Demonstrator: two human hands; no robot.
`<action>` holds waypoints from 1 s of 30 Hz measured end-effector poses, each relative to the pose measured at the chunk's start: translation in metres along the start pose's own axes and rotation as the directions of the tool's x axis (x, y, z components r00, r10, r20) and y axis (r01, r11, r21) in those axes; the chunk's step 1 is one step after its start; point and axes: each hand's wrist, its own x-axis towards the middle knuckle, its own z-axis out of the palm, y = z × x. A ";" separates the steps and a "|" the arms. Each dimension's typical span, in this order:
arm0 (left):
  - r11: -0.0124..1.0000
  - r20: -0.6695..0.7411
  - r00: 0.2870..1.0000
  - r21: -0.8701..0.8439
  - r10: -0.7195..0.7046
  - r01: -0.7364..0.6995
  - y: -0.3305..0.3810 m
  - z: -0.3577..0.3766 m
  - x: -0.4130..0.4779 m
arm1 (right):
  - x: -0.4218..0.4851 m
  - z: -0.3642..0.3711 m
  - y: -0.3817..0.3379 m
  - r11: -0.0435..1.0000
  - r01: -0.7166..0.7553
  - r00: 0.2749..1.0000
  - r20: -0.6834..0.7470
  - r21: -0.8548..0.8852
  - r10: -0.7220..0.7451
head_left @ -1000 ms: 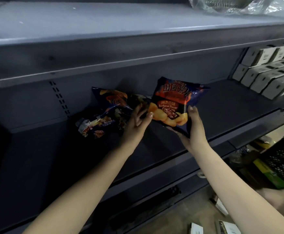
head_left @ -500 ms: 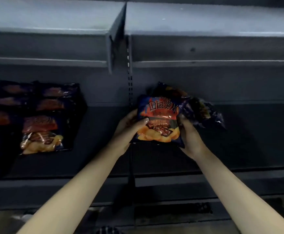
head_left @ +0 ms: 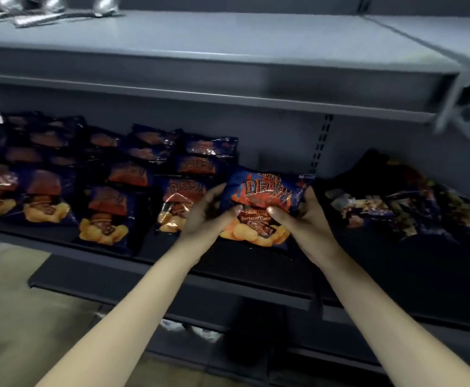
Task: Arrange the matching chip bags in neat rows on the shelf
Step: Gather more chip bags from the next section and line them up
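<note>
Obs: left hand (head_left: 205, 216) and right hand (head_left: 303, 222) hold the chip bag (head_left: 264, 196), fingers (head_left: 229, 212) clamped on its sides, just right of the filled rows (head_left: 110, 191) on the shelf (head_left: 228, 280). I would seat it flush beside them, label up, edges aligned.

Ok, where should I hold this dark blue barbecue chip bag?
Grip the dark blue barbecue chip bag by its left and right edges, from the front. Its label faces you, its middle looks puffed, so the thinner sides likely hold best, as the left hand and right hand do now.
</note>
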 end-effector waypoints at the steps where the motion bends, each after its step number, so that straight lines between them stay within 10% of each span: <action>1: 1.000 -0.007 1.000 0.028 0.005 -0.005 -0.001 -0.013 -0.003 | 0.003 0.012 0.003 1.000 -0.005 1.000 0.016 -0.021 0.006; 23: 0.917 -0.069 0.997 0.395 -0.036 0.061 -0.058 -0.116 -0.012 | 0.013 0.135 0.061 0.897 -0.039 0.999 -0.051 -0.441 0.018; 30: 0.862 -0.051 0.990 0.500 0.132 -0.090 -0.072 -0.116 -0.021 | 0.000 0.159 0.076 0.683 -0.046 0.971 -0.194 -0.729 -0.142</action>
